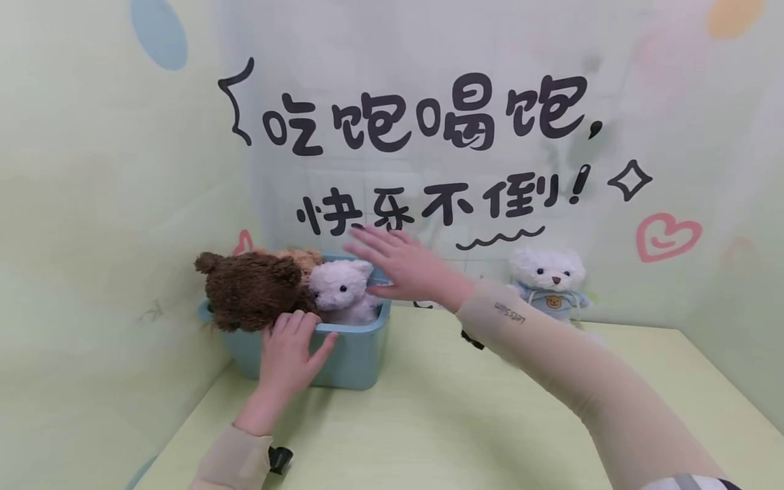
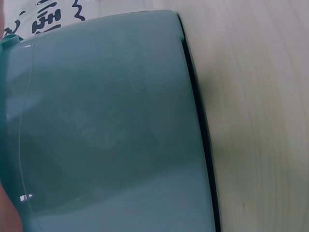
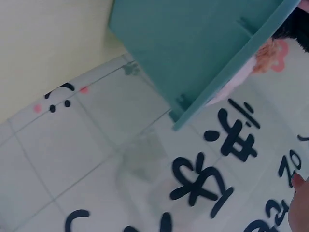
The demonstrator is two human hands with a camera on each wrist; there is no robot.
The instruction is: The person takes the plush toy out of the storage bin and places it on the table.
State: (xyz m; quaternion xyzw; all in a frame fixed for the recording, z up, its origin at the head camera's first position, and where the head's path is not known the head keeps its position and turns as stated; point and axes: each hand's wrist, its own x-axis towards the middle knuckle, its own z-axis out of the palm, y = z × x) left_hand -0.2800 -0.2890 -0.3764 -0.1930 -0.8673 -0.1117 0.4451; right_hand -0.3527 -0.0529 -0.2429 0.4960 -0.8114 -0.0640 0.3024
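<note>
A light blue plastic bin [image 1: 352,357] stands at the table's left side, with its front wall [image 2: 106,121] filling most of the left wrist view. In it sit a dark brown teddy bear [image 1: 251,292], a white plush toy [image 1: 341,289] and a light brown plush [image 1: 303,257] partly hidden behind. My left hand [image 1: 289,350] rests on the bin's front rim, fingertips against the brown bear, thumb spread along the outside. Above the bin's right rim, next to the white plush, my right hand [image 1: 410,265] has its fingers stretched out and holds nothing.
A white teddy bear [image 1: 549,275] in a light blue top sits at the back right of the pale table [image 1: 465,408], partly behind my right sleeve [image 1: 551,347]. A printed backdrop [image 1: 398,41] rises behind the table. A left wall [image 1: 92,272] runs close beside the bin.
</note>
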